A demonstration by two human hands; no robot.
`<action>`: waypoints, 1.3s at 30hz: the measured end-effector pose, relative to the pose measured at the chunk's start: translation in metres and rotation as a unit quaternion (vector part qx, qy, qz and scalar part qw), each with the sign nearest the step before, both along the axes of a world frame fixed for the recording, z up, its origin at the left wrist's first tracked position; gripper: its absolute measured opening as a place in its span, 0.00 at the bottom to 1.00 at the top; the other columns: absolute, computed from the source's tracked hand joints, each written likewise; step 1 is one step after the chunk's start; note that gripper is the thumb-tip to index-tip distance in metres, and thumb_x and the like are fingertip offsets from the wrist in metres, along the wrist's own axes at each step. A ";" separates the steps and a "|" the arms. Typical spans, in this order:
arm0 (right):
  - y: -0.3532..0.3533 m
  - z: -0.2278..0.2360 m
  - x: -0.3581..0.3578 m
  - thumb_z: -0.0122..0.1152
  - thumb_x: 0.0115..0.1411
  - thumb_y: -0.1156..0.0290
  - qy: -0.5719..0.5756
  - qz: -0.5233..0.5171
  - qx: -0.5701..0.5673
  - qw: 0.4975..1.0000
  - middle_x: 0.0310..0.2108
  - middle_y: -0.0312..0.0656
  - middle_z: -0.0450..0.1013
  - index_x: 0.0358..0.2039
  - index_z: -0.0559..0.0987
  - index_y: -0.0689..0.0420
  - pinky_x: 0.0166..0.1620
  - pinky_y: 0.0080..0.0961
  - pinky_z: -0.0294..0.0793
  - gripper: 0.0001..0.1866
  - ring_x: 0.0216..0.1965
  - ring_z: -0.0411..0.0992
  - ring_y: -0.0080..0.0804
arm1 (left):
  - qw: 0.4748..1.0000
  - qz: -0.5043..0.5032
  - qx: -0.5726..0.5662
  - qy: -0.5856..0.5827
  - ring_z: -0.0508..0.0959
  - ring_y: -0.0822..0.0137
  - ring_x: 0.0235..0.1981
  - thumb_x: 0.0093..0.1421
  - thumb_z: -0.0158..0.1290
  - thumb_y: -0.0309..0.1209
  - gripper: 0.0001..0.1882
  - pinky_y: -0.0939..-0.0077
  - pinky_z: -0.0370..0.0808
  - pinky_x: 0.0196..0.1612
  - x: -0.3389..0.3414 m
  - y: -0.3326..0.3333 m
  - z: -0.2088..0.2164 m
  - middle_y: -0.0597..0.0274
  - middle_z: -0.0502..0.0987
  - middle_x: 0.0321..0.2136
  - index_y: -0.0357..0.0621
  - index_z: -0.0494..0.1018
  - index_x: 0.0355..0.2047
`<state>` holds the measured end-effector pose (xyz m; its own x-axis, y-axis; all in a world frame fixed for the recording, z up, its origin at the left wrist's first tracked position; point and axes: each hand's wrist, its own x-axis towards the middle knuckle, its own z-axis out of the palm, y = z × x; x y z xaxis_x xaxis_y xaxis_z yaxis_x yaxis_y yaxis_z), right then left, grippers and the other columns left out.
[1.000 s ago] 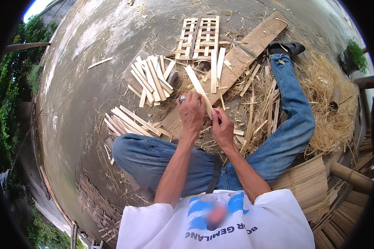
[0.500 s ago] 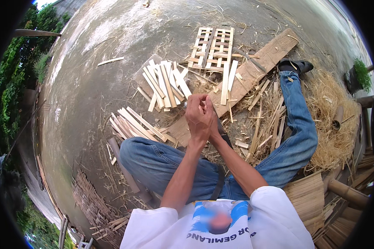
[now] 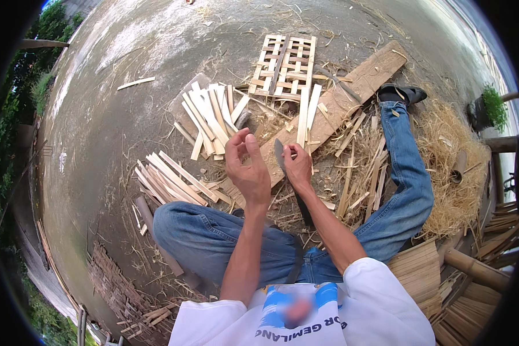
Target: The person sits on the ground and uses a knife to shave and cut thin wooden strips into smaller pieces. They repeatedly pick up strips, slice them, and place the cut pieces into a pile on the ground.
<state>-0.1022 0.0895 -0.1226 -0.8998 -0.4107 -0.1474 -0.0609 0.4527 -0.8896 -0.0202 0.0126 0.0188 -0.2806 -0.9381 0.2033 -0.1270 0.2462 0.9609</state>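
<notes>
My right hand (image 3: 297, 168) is closed around a knife (image 3: 279, 154). The dark blade rises on the left of its fingers, and a long dark handle runs back under the wrist. My left hand (image 3: 249, 172) is lifted beside it, fingers loosely bent and apart, with nothing visible in it. Below both hands lies a long wooden plank (image 3: 352, 95), slanting away to the far right. Pale bamboo strips (image 3: 213, 115) are fanned out beyond my left hand. A second bundle of strips (image 3: 170, 176) lies by my left knee.
A woven bamboo lattice panel (image 3: 282, 66) lies beyond the plank, near a curved blade tool (image 3: 337, 83). Split strips and shavings (image 3: 357, 167) are scattered between my legs. Fine straw-like shavings (image 3: 452, 167) heap on the right, near bamboo poles (image 3: 476, 268). A woven mat piece (image 3: 112, 282) is at lower left.
My hands were together over the plank and have moved apart. The left went left and opened; the right stayed near the plank, and the knife blade now shows.
</notes>
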 end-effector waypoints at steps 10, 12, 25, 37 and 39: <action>0.008 -0.022 -0.056 0.67 0.62 0.57 0.134 0.014 0.291 0.947 0.35 0.43 0.79 0.36 0.80 0.57 0.40 0.45 0.76 0.15 0.40 0.80 0.44 | 0.921 0.001 0.351 0.168 0.73 0.77 0.28 0.71 0.52 0.34 0.11 0.77 0.74 0.37 0.006 -0.023 -0.029 0.66 0.77 0.35 0.41 0.75 0.49; 0.008 -0.025 -0.051 0.66 0.62 0.58 0.130 -0.002 0.272 0.954 0.35 0.45 0.79 0.36 0.80 0.58 0.40 0.46 0.76 0.15 0.39 0.80 0.44 | 0.937 -0.019 0.326 0.122 0.74 0.77 0.29 0.71 0.53 0.35 0.12 0.76 0.76 0.38 0.006 -0.023 -0.033 0.65 0.77 0.35 0.41 0.75 0.49; 0.099 0.030 0.005 0.59 0.68 0.65 -0.154 0.198 -0.110 0.962 0.33 0.41 0.80 0.44 0.80 0.62 0.44 0.30 0.76 0.13 0.37 0.78 0.30 | 0.941 -0.171 0.291 -0.015 0.82 0.66 0.43 0.70 0.57 0.38 0.22 0.71 0.82 0.46 -0.003 -0.025 -0.023 0.52 0.82 0.46 0.36 0.73 0.58; 0.125 -0.009 0.052 0.64 0.61 0.61 -0.067 0.228 0.266 0.934 0.51 0.73 0.69 0.75 0.46 0.61 0.49 0.52 0.78 0.50 0.48 0.76 0.65 | 0.960 0.028 0.236 0.148 0.84 0.62 0.46 0.71 0.54 0.30 0.20 0.67 0.83 0.48 0.009 -0.038 -0.046 0.53 0.81 0.48 0.39 0.73 0.61; 0.125 -0.018 0.052 0.62 0.61 0.65 -0.079 0.225 0.250 0.939 0.48 0.72 0.71 0.74 0.46 0.64 0.49 0.50 0.79 0.48 0.48 0.76 0.65 | 0.963 0.035 0.222 0.152 0.83 0.61 0.47 0.71 0.54 0.29 0.20 0.67 0.83 0.49 0.009 -0.037 -0.051 0.53 0.81 0.49 0.40 0.72 0.62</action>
